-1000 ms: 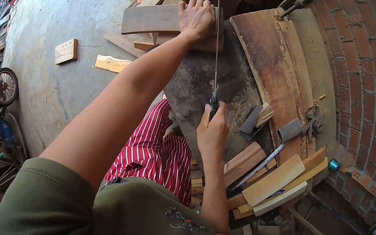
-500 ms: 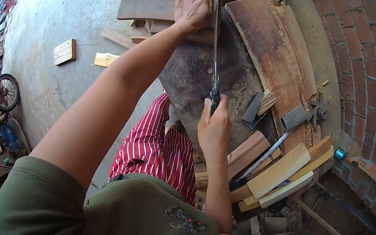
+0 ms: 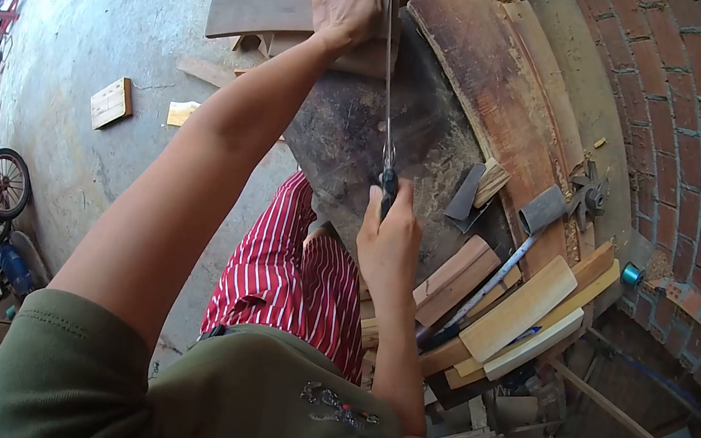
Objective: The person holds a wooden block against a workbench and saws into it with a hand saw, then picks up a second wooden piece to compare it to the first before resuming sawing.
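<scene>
My right hand (image 3: 388, 243) is closed around the dark handle of a handsaw (image 3: 387, 99), whose long thin blade points away from me. The blade stands edge-on at the right end of a wooden board (image 3: 260, 11). My left hand (image 3: 347, 10) presses on that board just left of the blade, its fingers bent over the far edge. Under the board and saw is a dark, worn work surface (image 3: 338, 128). The cutting edge and any kerf are too narrow to make out.
To the right lie a wide brown plank (image 3: 497, 76), an axe-like tool head (image 3: 544, 209), a grey blade piece (image 3: 465, 192) and several wood offcuts (image 3: 523, 306). A brick wall (image 3: 691, 148) bounds the right side. A small wooden block (image 3: 111, 104) rests on the concrete floor.
The saw and my right hand have shifted slightly toward my body. My left hand keeps its place on the board. The whole view has moved a little.
</scene>
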### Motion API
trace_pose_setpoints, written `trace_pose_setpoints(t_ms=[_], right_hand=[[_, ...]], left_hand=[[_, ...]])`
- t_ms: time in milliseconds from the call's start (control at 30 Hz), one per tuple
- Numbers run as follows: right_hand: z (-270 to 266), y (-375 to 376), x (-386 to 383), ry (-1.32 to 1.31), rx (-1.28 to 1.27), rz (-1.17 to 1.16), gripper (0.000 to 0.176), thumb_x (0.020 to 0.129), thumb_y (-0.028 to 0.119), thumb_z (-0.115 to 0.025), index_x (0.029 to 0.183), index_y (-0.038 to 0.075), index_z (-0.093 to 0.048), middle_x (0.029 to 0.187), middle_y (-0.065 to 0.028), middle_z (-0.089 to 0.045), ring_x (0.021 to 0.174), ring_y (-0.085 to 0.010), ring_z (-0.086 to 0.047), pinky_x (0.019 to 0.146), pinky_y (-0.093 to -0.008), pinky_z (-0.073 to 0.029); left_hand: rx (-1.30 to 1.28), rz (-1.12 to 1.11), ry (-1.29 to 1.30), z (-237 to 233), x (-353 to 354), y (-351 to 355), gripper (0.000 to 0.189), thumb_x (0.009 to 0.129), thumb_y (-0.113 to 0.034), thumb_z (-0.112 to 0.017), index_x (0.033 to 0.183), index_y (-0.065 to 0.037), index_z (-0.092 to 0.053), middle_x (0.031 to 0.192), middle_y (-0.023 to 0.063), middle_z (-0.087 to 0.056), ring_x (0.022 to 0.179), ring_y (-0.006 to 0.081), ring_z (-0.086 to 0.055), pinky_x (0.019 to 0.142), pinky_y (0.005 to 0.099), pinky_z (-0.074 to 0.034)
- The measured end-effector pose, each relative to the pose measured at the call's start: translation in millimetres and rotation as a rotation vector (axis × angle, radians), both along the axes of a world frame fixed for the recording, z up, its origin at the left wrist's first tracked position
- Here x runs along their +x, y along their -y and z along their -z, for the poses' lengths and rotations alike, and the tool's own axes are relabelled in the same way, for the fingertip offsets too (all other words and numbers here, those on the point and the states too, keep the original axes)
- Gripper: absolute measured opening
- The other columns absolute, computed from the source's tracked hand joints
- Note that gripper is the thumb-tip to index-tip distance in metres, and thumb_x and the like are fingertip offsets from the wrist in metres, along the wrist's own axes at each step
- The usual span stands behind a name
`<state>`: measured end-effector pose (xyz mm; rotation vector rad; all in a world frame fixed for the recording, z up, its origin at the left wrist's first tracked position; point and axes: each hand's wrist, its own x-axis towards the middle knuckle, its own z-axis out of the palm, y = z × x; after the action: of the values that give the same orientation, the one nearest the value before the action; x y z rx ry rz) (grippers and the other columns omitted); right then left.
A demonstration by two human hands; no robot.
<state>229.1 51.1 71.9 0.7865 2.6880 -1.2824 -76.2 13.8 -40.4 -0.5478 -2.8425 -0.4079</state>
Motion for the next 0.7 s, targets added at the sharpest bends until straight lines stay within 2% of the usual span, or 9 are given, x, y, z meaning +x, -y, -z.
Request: trace_pose_setpoints(t_ms=[100,200,267,333,400,467,533,633,700], right_hand=[[32.5,-17.7,-90.1,-0.028,0.046,-0.017,0.021,0.101,0.017,-0.053,0.106,-0.004,-0.052,0.085,-0.0297,-0.066,0.086,-0.0481,-0.065,0.066,-0.0535,-0.050],[29.9,-16.8,-87.5,-0.075,0.044,-0.028,0.017,0.101,0.015,-0.051,0.103,-0.002,-0.050,0.082,-0.0302,-0.066,0.079,-0.0480,-0.066,0.062,-0.0546,-0.053],[12.3,-3.7,-30.9,-0.031,-0.003,-0.009,0.019,0.101,0.017,-0.053,0.108,-0.001,-0.050,0.081,-0.0290,-0.067,0.079,-0.0477,-0.067,0.061,-0.0536,-0.052],[3.6,5.4,27.8,-0.013,-0.002,0.000,0.023,0.100,0.018,-0.054,0.113,0.000,-0.050,0.079,-0.0278,-0.067,0.080,-0.0475,-0.068,0.061,-0.0535,-0.052],[-9.5,0.2,22.2,0.061,-0.056,0.022,0.021,0.101,0.018,-0.053,0.111,0.000,-0.050,0.080,-0.0284,-0.067,0.080,-0.0467,-0.068,0.061,-0.0538,-0.052],[18.4,-15.4,-30.5,-0.002,0.062,-0.055,0.021,0.101,0.019,-0.053,0.109,0.000,-0.050,0.081,-0.0289,-0.067,0.080,-0.0457,-0.068,0.061,-0.0529,-0.052],[42.9,-19.8,-82.6,-0.067,0.063,-0.043,0.021,0.101,0.019,-0.052,0.107,-0.001,-0.050,0.081,-0.0292,-0.067,0.079,-0.0458,-0.068,0.060,-0.0529,-0.053],[33.6,-13.4,-65.8,-0.069,0.040,-0.016,0.021,0.101,0.019,-0.053,0.107,-0.001,-0.051,0.078,-0.0281,-0.067,0.079,-0.0458,-0.068,0.061,-0.0522,-0.053],[16.6,2.9,-5.4,-0.035,0.034,0.009,0.020,0.101,0.018,-0.053,0.109,0.000,-0.051,0.077,-0.0278,-0.067,0.079,-0.0459,-0.068,0.061,-0.0522,-0.053]], left_hand=[[0.018,-0.054,-0.001,-2.1,-2.1,-4.6,0.036,0.101,-0.033,-0.039,0.106,-0.011,-0.068,0.113,0.0073,-0.069,0.112,0.0243,-0.060,0.101,0.0483,-0.033],[0.014,-0.075,0.007,6.4,4.1,0.4,0.036,0.101,-0.032,-0.039,0.106,-0.011,-0.068,0.112,0.0083,-0.069,0.111,0.0244,-0.060,0.101,0.0478,-0.033],[0.005,-0.011,0.005,0.7,2.2,0.8,0.036,0.102,-0.032,-0.039,0.106,-0.011,-0.068,0.112,0.0078,-0.069,0.111,0.0242,-0.060,0.101,0.0476,-0.033],[0.006,-0.012,0.055,-4.9,0.7,-1.6,0.041,0.103,-0.036,-0.035,0.112,-0.011,-0.066,0.118,0.0086,-0.067,0.117,0.0253,-0.058,0.102,0.0497,-0.034],[-0.019,-0.008,0.054,-2.3,2.3,-0.3,0.040,0.104,-0.036,-0.035,0.112,-0.012,-0.066,0.119,0.0082,-0.067,0.117,0.0254,-0.058,0.102,0.0495,-0.034],[-0.021,-0.008,0.053,-1.7,7.3,-1.4,0.040,0.104,-0.036,-0.035,0.113,-0.012,-0.066,0.120,0.0080,-0.067,0.117,0.0255,-0.058,0.102,0.0495,-0.034],[-0.032,-0.020,0.055,-2.9,5.9,1.7,0.040,0.104,-0.035,-0.034,0.113,-0.012,-0.066,0.120,0.0078,-0.066,0.118,0.0255,-0.058,0.102,0.0495,-0.034],[-0.066,0.021,0.053,-2.5,4.6,0.9,0.040,0.104,-0.035,-0.034,0.116,-0.012,-0.065,0.121,0.0072,-0.066,0.120,0.0256,-0.057,0.105,0.0501,-0.033],[-0.047,-0.002,0.058,-5.2,0.0,0.2,0.040,0.104,-0.036,-0.034,0.116,-0.012,-0.065,0.121,0.0072,-0.066,0.120,0.0256,-0.057,0.105,0.0501,-0.033]])
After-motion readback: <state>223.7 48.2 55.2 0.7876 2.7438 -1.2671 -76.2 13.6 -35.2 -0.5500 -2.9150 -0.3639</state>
